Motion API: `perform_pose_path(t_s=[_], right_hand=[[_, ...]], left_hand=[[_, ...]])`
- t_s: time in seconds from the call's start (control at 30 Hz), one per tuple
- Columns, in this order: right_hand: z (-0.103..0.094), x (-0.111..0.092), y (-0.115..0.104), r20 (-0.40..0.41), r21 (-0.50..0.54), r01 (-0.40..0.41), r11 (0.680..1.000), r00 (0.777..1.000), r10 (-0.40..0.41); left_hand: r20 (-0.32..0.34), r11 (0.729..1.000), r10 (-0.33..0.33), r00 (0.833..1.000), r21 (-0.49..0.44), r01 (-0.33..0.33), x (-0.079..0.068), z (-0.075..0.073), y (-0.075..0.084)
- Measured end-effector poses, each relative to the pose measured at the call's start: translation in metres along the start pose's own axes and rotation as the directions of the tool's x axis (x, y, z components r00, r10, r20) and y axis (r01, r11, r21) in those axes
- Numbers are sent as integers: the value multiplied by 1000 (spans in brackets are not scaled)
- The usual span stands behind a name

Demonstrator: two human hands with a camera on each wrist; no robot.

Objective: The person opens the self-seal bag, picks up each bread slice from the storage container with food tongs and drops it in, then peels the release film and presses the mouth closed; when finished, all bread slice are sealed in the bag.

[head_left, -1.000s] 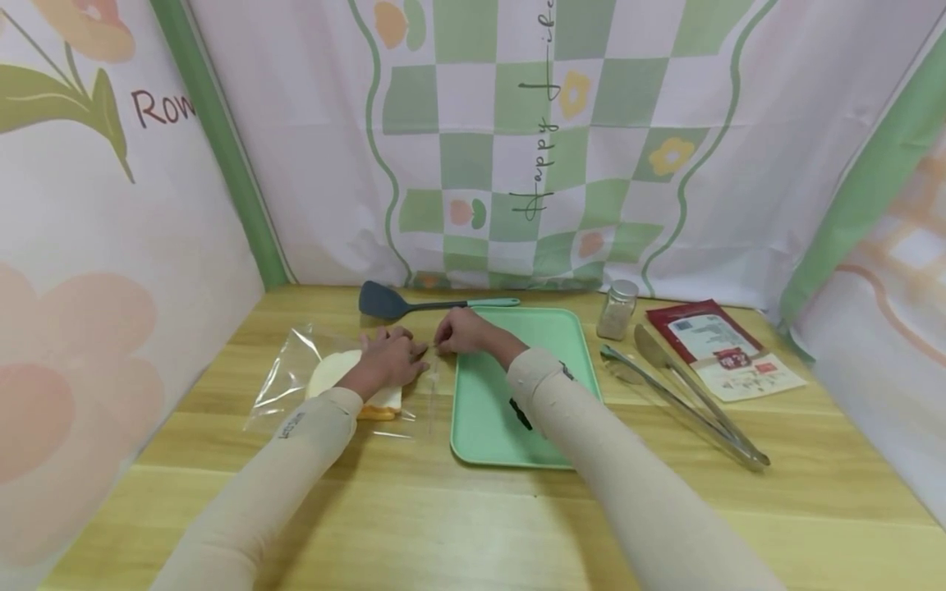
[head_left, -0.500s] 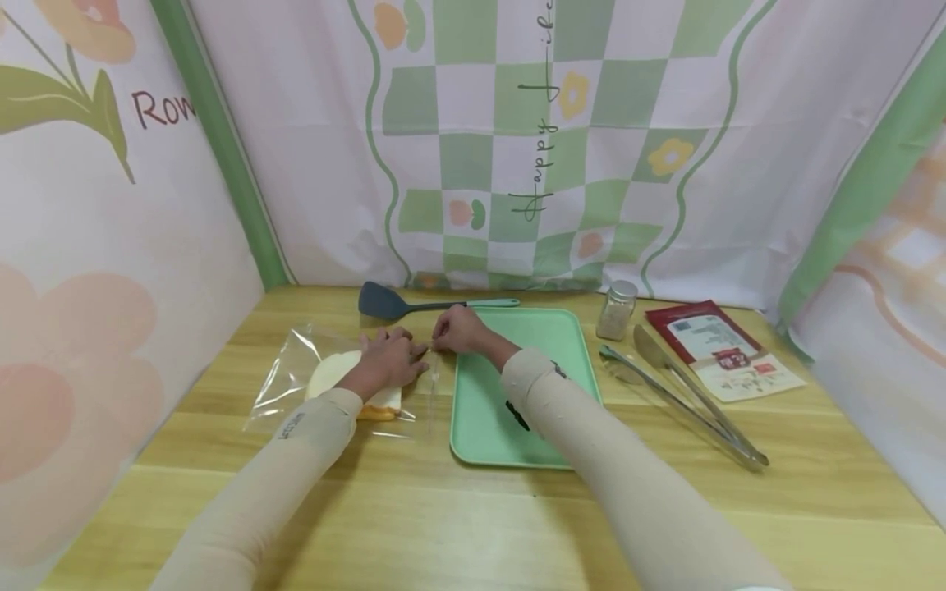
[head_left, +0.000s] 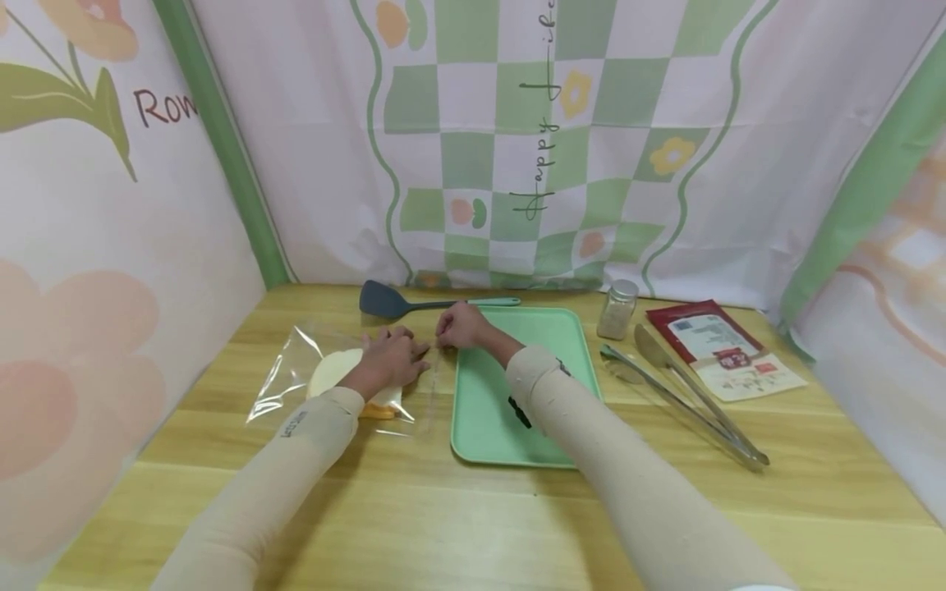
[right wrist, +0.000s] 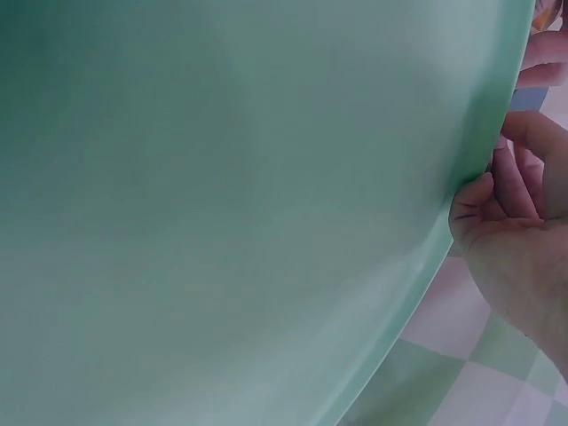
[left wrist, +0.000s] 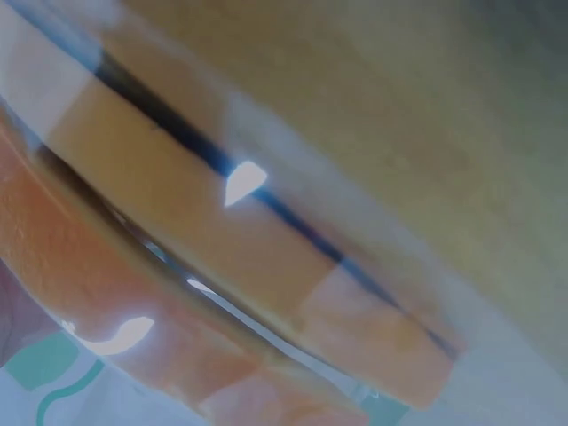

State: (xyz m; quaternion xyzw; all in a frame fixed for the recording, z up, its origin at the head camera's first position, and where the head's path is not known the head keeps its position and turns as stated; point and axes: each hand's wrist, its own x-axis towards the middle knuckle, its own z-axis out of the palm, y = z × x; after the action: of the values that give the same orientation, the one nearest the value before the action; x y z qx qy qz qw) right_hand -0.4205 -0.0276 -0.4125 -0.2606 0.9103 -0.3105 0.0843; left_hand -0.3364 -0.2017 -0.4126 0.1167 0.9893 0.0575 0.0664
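A clear plastic bag (head_left: 284, 377) lies flat on the table at left, with bread slices (head_left: 331, 371) inside. My left hand (head_left: 390, 359) rests over the bread and bag, fingers spread toward the bag's right edge. At the upper end of that edge, my right hand (head_left: 463, 325) pinches the bag between thumb and fingers. In the right wrist view the right hand (right wrist: 519, 226) has its fingers curled beside the rim of the green tray (right wrist: 266, 213). Through shiny film, the left wrist view gives a close look at the orange-brown crusts of the slices (left wrist: 169, 177).
The green tray (head_left: 488, 419) sits right of the bag, under my right forearm. Behind lies a spatula (head_left: 388, 302). To the right are a glass jar (head_left: 617, 312) with a metal lid, metal tongs (head_left: 702, 410) and a red and white packet (head_left: 727, 353).
My right hand has shifted slightly left and then slightly back right at the bag's edge. The left hand stays in place on the bag.
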Motion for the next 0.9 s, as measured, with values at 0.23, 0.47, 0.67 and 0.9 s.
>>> perform_pose_path(t_s=[0.23, 0.47, 0.67, 0.9], right_hand=[[-3, -3, 2, 32, 7, 90, 996, 995, -91], [-6, -4, 6, 134, -130, 215, 968, 971, -198], [-8, -4, 3, 201, -259, 258, 931, 957, -210], [-11, -2, 3, 250, -278, 272, 921, 946, -204]], left_hand=[[0, 1000, -7, 1000, -2, 7, 1, 1, 0], [-2, 1000, 5, 1000, -17, -5, 1, 4, 0], [-8, 1000, -8, 1000, -27, 8, 2, 4, 0], [2, 1000, -10, 1000, -12, 10, 1, 3, 1]])
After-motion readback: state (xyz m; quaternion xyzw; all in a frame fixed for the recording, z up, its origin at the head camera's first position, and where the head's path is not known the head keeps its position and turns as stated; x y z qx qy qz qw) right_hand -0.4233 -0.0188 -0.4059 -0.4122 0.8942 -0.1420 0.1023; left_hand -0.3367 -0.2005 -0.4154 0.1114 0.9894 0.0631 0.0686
